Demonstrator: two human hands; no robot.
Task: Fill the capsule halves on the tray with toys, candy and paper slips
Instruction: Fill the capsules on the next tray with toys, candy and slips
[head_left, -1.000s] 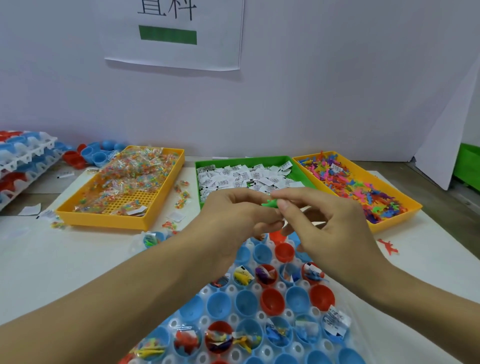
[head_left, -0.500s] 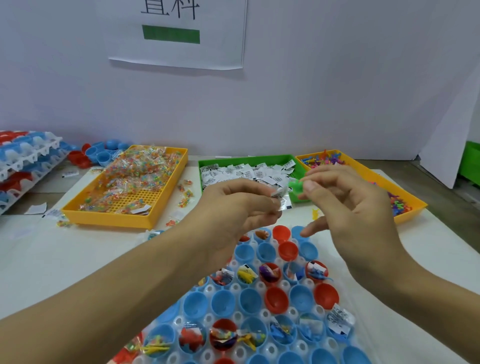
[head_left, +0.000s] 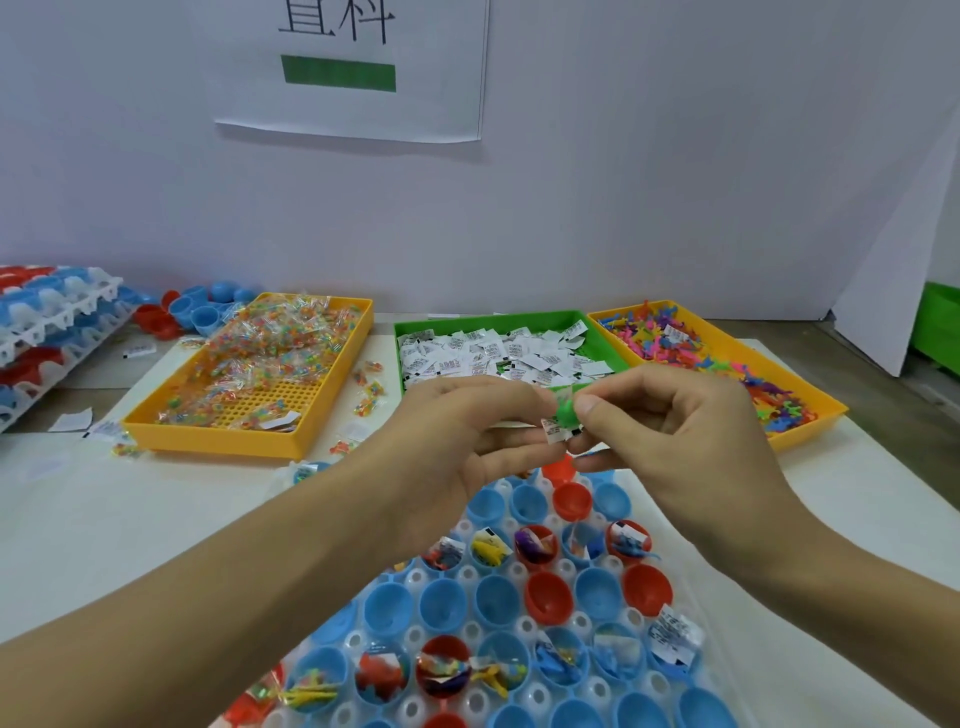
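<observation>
Both hands meet above the far end of the white capsule tray (head_left: 470, 574), which holds blue and red capsule halves. Some halves contain toys, candy and slips; others are bare inside. My left hand (head_left: 467, 431) pinches a printed paper slip (head_left: 555, 430). My right hand (head_left: 670, 436) pinches a small green toy (head_left: 564, 410) against that slip. Behind them stand a yellow tray of wrapped candy (head_left: 260, 374), a green tray of paper slips (head_left: 498, 353) and a yellow tray of coloured toys (head_left: 737, 374).
Stacked white racks of red and blue capsule halves (head_left: 47, 327) lie at the far left, with loose halves (head_left: 197, 312) beside them. Stray candy packets (head_left: 369, 389) and slips lie on the white table sheet. A green bin (head_left: 940, 327) stands at the right edge.
My hands came back together from slightly apart; the green toy in my right hand now touches the slip in my left hand. The view tilted a little.
</observation>
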